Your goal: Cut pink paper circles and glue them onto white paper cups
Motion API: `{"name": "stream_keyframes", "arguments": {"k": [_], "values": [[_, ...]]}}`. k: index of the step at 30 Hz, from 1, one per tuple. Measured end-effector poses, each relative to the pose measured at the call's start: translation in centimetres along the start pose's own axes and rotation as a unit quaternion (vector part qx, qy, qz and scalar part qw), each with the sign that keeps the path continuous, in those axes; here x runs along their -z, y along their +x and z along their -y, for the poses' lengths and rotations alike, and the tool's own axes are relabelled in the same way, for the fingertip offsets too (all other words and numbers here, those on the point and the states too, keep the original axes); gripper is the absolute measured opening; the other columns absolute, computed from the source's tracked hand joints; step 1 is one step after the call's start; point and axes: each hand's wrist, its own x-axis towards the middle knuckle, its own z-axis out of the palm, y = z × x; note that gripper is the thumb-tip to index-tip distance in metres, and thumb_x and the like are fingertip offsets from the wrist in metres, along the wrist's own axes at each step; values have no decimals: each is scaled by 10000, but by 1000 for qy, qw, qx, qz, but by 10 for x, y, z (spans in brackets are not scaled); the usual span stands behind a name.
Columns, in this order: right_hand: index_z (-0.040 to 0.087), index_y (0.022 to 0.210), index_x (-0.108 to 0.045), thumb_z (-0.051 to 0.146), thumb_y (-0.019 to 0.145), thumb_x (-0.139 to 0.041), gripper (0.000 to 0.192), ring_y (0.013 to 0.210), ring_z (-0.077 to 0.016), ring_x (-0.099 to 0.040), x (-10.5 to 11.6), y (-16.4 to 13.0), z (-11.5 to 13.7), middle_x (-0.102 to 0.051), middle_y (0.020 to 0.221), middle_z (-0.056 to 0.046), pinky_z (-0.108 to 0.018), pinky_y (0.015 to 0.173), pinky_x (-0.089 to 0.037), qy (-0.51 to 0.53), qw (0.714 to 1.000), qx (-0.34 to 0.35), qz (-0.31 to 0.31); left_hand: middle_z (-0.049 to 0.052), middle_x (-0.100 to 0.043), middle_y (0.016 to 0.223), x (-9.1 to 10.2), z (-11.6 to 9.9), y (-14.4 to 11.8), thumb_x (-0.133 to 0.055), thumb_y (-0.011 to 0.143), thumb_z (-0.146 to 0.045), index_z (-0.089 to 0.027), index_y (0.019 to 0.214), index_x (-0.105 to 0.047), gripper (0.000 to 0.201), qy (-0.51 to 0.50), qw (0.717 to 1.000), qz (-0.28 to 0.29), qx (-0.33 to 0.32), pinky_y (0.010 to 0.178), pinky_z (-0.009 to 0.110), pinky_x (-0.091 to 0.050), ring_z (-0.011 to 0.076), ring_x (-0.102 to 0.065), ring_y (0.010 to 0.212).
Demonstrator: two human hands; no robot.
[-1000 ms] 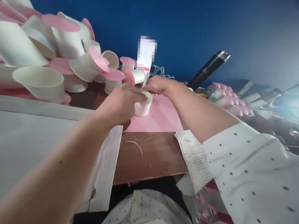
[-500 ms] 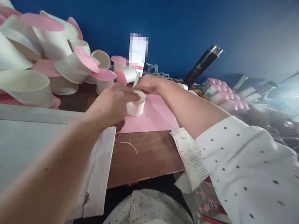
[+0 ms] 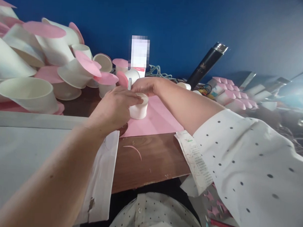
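Both hands work on one small white paper cup (image 3: 139,110) standing on a pink sheet (image 3: 156,118). The left hand (image 3: 114,107) lays its fingers on the near rim; the right hand (image 3: 145,85) pinches the far rim. More cups (image 3: 29,93) are piled left of the left hand.

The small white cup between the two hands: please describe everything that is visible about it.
The small white cup looks like paper, short and slightly tapered, plain with no print. It stands on the pink sheet on the brown table. The left hand covers its left side, fingers over the rim; the right hand touches the top from behind. Its inside is hidden.
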Motion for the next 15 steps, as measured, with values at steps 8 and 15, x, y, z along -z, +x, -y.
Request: {"name": "stream_keyframes", "arguments": {"k": [8,15], "values": [[82,606,-636,114,712,-715,136,888,-183,-644,0,15,12,-606,721,1,-240,697,-523,-65,996,-16,59,-7,-702,1135,3,-3,2,-456,689,21,-253,1049,-717,522,7,1000,22,14,906,407,-487,237,-590,1016],[68,628,-609,81,678,-731,132,924,-190,-628,-2,12,20,-588,772,-5,-245,739,-535,-86,993,-12,82,-15,-697,1150,5,-5,2,-463,704,6,-262,1072,-714,520,30,999,31,16,911,380,-480,229,-581,1047]]}}
